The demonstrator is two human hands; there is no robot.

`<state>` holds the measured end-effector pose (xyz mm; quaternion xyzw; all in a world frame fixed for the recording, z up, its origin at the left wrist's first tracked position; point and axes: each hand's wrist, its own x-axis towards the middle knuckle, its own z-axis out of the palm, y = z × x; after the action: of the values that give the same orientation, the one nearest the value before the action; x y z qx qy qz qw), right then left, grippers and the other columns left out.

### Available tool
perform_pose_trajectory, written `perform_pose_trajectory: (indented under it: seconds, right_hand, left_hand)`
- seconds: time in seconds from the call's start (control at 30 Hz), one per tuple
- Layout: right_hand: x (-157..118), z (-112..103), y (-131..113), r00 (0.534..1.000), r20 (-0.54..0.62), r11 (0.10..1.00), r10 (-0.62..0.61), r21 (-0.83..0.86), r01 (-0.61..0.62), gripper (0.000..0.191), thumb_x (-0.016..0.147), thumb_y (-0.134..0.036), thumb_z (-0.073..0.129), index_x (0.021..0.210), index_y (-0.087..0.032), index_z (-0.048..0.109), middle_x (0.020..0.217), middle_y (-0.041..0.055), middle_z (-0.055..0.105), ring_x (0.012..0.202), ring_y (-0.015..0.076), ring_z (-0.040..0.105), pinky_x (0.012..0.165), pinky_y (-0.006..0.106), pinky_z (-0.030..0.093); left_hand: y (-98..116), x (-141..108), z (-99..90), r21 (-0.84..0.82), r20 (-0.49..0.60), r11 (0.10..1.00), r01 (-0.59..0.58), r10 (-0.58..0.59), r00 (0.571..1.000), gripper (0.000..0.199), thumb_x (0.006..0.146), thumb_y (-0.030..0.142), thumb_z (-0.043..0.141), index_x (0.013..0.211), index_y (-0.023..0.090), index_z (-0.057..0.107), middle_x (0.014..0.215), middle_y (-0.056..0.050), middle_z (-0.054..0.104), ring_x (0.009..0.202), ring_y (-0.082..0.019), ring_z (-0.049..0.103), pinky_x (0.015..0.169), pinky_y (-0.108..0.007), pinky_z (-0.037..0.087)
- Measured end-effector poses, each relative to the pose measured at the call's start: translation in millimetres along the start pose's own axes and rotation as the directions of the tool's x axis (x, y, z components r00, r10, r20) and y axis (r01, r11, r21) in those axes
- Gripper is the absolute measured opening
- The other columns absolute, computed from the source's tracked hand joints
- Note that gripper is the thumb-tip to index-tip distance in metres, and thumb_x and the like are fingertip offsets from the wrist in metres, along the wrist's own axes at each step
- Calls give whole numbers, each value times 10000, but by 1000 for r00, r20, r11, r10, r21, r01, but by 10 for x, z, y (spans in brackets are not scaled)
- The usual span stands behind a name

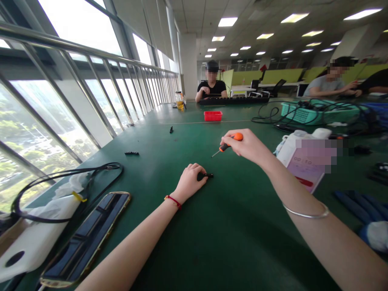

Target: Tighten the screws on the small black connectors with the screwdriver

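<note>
With my left hand [191, 180] I grip a small black part [207, 175] close to the green tabletop [230, 234]; its near end is hidden by my fingers. My right hand [247, 146] is wrapped round a screwdriver [226, 146] with an orange and black handle. Its thin metal shaft slants down to the left, and the tip is above and slightly right of the black part, apart from it. Two more small dark pieces, one [131, 153] to the left and another [171, 129] farther back, lie on the table.
A phone [87, 238] and cables [69, 171] lie at the left near the railing [91, 54]. Ahead stands a red tray [213, 116]. At the right are a lit phone [306, 165], a green basket [303, 113] with cables and blue gloves [354, 206]. A person [211, 87] sits opposite.
</note>
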<state>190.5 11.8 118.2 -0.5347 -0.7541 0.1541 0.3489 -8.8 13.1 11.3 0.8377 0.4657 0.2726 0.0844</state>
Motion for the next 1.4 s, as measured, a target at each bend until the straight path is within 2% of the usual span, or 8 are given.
perform_pose_trajectory:
  seconds: [0.03,0.13,0.23,0.33,0.53,0.7,1.1,1.4]
  right_hand:
    - [-49,54,58,1000,-18,1000,-18,-24,18,260,809,-365,455,819,-200,656,810,31,663,714,159,573,602,249,374]
    - [-222,341,282,998,23,984,-58,-169,61,193,800,-280,494,924,-237,637,916,32,628,763,159,572,629,249,386]
    - [-361,637,475,993,118,964,-16,-260,46,217,778,-351,552,965,-273,628,910,26,585,750,158,562,607,247,382]
    - [-403,781,551,989,148,958,-21,-281,62,264,756,-426,579,975,-288,633,870,17,553,743,151,546,605,244,371]
    - [-345,834,582,983,147,943,-110,-296,150,212,793,-388,562,928,-264,667,800,25,518,793,162,520,700,268,372]
    - [-366,882,602,980,149,943,-132,-287,171,201,814,-365,551,934,-252,666,820,29,543,773,159,517,709,269,368]
    - [-422,861,597,974,134,950,-181,-233,208,187,834,-337,532,933,-238,656,847,28,547,769,150,520,699,252,377]
    - [-440,842,557,972,122,935,-202,-270,228,196,836,-337,528,923,-234,669,829,27,556,724,139,510,667,251,365]
  left_hand:
    - [8,-2,-3,13,1,1000,1,-1,1000,94,755,243,556,810,187,607,886,-47,585,856,-205,511,785,-354,427]
    - [44,-10,-15,65,-6,998,12,-12,1000,80,742,241,564,796,193,599,883,-44,580,860,-209,510,795,-361,417]
    - [79,-18,-25,109,-18,994,17,-15,1000,73,729,241,574,785,200,595,880,-41,578,874,-213,509,816,-371,401]
    - [96,-23,-29,136,-30,991,9,-5,1000,90,723,251,583,797,203,599,880,-39,579,888,-216,510,837,-373,389]
    - [88,-15,-28,103,-65,994,-24,31,997,135,795,283,543,880,212,620,930,-36,601,908,-205,535,830,-358,397]
    - [35,9,-9,2,-14,999,-50,50,999,145,816,292,538,847,220,660,923,-31,636,897,-198,550,823,-354,415]
    - [-7,26,-16,-305,7,952,41,-41,999,140,763,280,609,821,204,710,847,-17,688,797,-162,614,782,-288,469]
    - [-30,23,7,-323,6,945,62,-63,998,150,765,288,609,782,192,724,833,-25,692,770,-160,630,777,-283,483]
